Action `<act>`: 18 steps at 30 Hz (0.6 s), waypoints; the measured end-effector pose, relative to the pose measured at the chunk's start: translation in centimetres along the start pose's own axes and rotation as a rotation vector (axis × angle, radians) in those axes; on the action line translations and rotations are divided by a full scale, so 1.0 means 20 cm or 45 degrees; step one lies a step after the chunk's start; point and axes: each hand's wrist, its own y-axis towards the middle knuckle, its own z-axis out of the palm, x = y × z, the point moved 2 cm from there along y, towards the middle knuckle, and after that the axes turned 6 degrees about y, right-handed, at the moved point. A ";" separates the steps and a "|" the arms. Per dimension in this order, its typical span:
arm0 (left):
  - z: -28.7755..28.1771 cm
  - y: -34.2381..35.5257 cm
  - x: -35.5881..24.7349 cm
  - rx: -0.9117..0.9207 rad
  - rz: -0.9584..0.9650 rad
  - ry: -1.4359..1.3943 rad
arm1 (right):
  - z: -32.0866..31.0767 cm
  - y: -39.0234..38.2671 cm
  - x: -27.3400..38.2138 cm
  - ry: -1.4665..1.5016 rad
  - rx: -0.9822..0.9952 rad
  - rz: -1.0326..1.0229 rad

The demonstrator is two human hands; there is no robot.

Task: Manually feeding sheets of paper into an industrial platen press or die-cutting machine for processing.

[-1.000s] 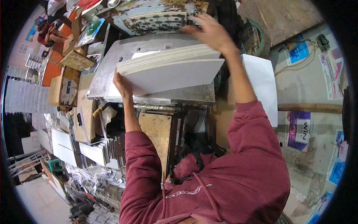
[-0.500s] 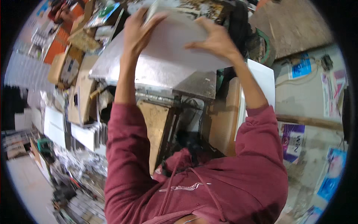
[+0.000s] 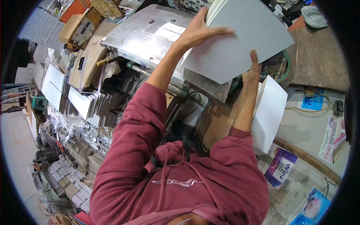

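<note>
A thick stack of white paper sheets [image 3: 245, 35] is held, tilted, over the right end of a shiny metal tabletop [image 3: 144, 28]. My left hand [image 3: 202, 32] grips its left edge, with the thumb stretched across the top sheet and the other fingers at the side. At the near right edge my right hand [image 3: 252, 71] holds the stack, thumb on top and fingers hidden underneath. Below my right wrist stands another white paper stack [image 3: 270, 112], next to a brown cardboard surface [image 3: 221, 116].
A wooden board [image 3: 318, 60] lies at the far right, near a round green-rimmed object [image 3: 285, 67]. On the left are white sheet stacks [image 3: 53, 87], crumpled paper scraps [image 3: 82, 129] and a yellow-handled tool [image 3: 107, 61]. Printed packaging [image 3: 281, 167] covers part of the floor.
Both hands have moved right with the paper stack, from over the metal tabletop to past its right end. The view has also turned, so the surroundings have shifted.
</note>
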 end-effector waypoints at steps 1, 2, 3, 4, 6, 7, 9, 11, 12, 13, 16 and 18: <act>0.00 -0.03 0.01 0.036 0.010 0.062 | -0.02 -0.02 -0.03 -0.111 0.020 -0.001; -0.01 -0.05 0.01 0.033 0.017 0.058 | -0.04 -0.03 -0.06 -0.250 -0.027 0.061; -0.03 -0.07 0.01 -0.014 0.021 -0.037 | -0.04 -0.04 -0.06 -0.499 0.147 -0.021; -0.04 -0.09 0.02 -0.069 -0.018 -0.118 | -0.05 -0.05 -0.04 -0.480 0.101 -0.035; -0.04 -0.14 0.02 0.014 -0.098 -0.160 | -0.03 -0.07 -0.01 -0.550 0.209 0.087; -0.04 -0.16 0.01 0.052 -0.076 -0.060 | -0.02 -0.09 0.01 -0.571 0.167 0.128; -0.02 -0.21 0.00 0.096 -0.036 0.021 | 0.01 -0.14 0.05 -0.515 0.148 -0.010; -0.01 -0.24 0.00 0.062 -0.128 0.020 | 0.04 -0.20 0.03 -0.483 0.183 -0.015; 0.00 -0.25 0.01 0.067 -0.184 0.053 | 0.05 -0.22 0.01 -0.484 0.124 0.037; 0.00 -0.25 0.01 0.111 -0.167 -0.079 | 0.05 -0.23 0.00 -0.448 0.116 0.012; -0.01 -0.24 0.02 0.125 -0.097 0.116 | 0.01 -0.22 -0.02 -0.259 0.108 -0.003; -0.02 -0.24 0.03 0.108 -0.107 -0.039 | -0.04 -0.19 -0.03 -0.275 0.106 -0.008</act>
